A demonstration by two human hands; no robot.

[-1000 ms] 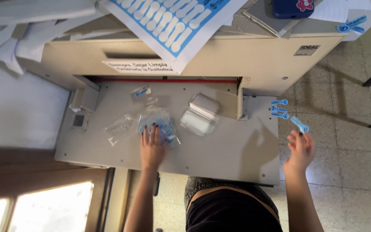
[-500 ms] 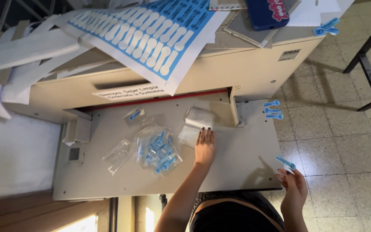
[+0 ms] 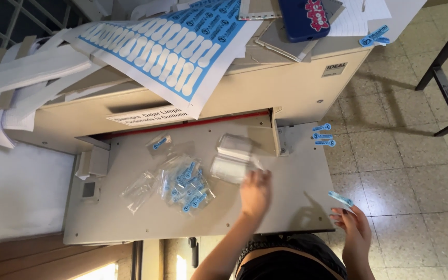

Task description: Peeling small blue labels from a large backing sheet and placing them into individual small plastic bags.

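My left hand [image 3: 255, 193] is open, reaching the empty bags [image 3: 232, 162]; right hand [image 3: 356, 224] pinches a blue tag [image 3: 341, 199]. Several filled bags [image 3: 186, 185] done, loose tags [image 3: 323, 135] left.

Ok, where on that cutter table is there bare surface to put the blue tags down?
Bare patches on the cutter table: the front strip below the filled bags, and the right end between the left hand and the three loose tags. The right hand holds blue tags off the table's corner. Crowded: the middle, with filled bags, empty bags and bag stack.
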